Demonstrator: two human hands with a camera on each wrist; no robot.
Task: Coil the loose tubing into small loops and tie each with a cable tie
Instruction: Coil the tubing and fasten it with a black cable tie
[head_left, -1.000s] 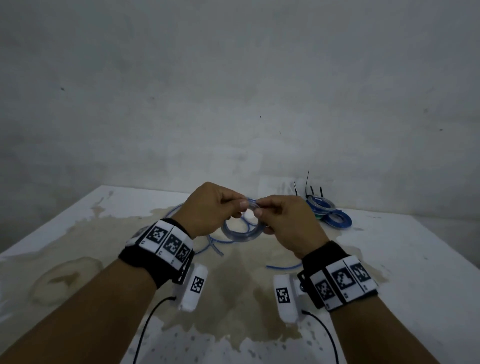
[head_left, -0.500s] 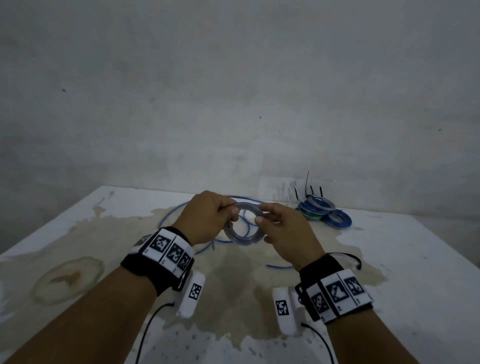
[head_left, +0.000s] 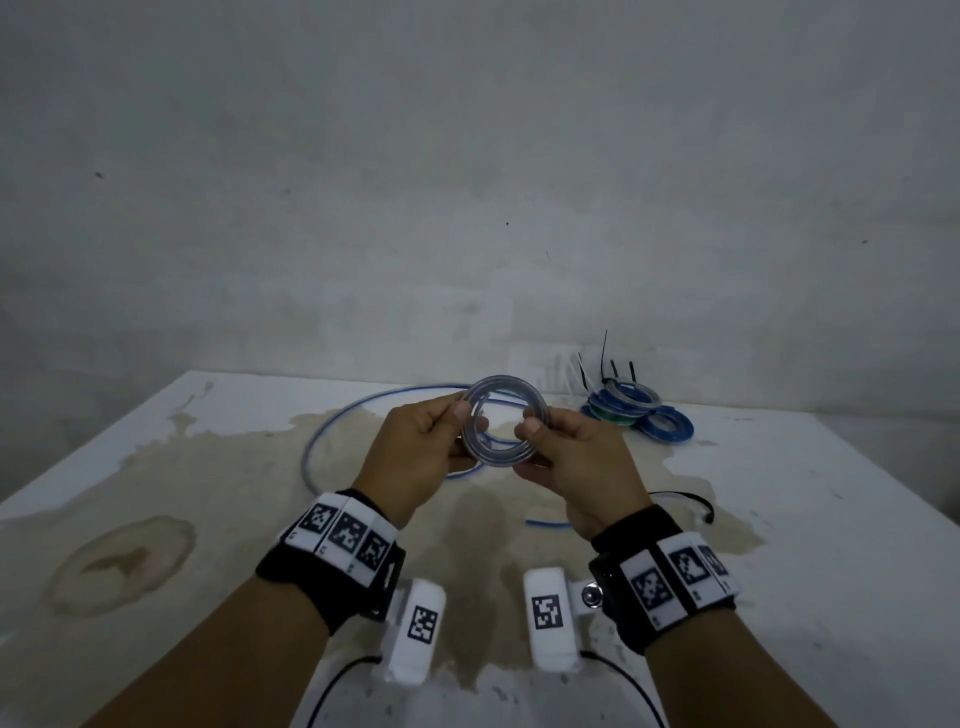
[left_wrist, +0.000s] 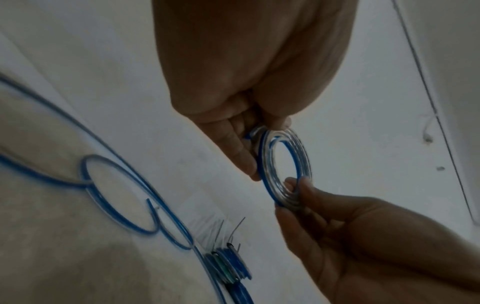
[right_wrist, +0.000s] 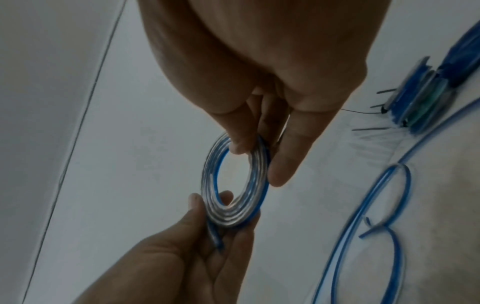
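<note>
Clear coiled tubing (head_left: 506, 423) hangs above the table, pinched between left hand (head_left: 415, 457) and right hand (head_left: 576, 462).

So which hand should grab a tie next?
Probably the right hand. The ties lie on its side of the table, by the finished coils. The left hand already pinches the coil and could hold it alone.
</note>
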